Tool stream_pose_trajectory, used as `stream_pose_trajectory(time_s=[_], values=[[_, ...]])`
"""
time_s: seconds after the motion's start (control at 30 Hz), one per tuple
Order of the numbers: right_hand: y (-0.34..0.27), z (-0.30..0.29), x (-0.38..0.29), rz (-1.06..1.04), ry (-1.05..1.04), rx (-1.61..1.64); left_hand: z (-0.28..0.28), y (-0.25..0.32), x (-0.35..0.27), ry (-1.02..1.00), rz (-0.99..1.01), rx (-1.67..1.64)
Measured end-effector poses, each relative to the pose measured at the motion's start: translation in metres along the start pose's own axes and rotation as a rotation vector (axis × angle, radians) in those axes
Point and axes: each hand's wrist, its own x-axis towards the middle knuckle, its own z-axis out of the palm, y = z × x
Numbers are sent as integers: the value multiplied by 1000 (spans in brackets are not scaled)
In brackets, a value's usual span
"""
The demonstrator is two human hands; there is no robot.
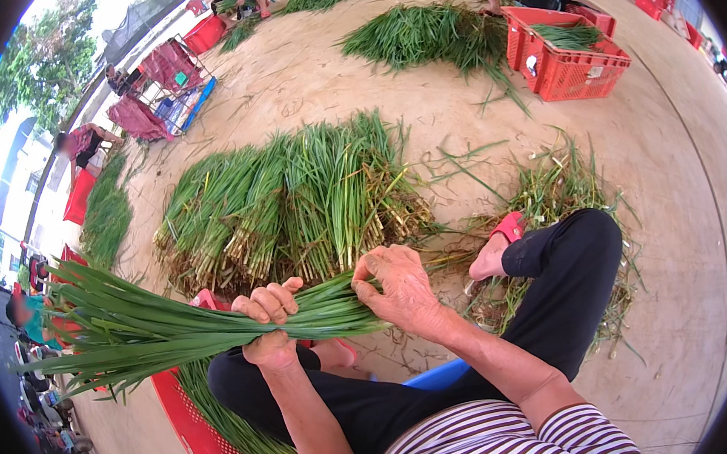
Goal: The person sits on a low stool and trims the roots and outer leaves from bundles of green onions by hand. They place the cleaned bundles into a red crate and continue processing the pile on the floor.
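A thick bunch of long green leafy stalks, like garlic chives (153, 327), lies level across my lap in the air. My left hand (270, 321) is wrapped around its middle, the leaf tips fanning out to the left. At the stem end on the right, my right hand (394, 285) has its thumb and fingers bent together against the stalks; whether it pinches one is hard to tell. Just beyond both hands, a large heap of the same greens (297, 200) rests on the floor, roots towards me. More greens (237, 416) lie in a red plastic crate (190, 426) beside my left leg.
Discarded leaves and trimmings (558, 179) are strewn around my right foot. Another heap (425, 33) and a red crate of greens (581, 69) stand farther off. Several people work around the floor's edges, one at the left (81, 143). A wheeled metal-frame cart (176, 81) stands at the upper left.
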Motion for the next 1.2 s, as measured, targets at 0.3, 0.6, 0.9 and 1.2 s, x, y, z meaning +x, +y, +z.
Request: stream_pose_trajectory(time_s=[0.3, 0.6, 0.9, 1.2], values=[[34, -60, 17, 553, -98, 1381, -5, 5, -6, 108, -9, -36], [64, -49, 1, 48, -33, 162, -4, 7, -3, 225, 42, -190], [37, -22, -4, 183, -46, 432, -3, 9, -5, 237, 33, -214], [47, -30, -2, 157, -60, 431, -7, 12, -5, 158, 18, -216]])
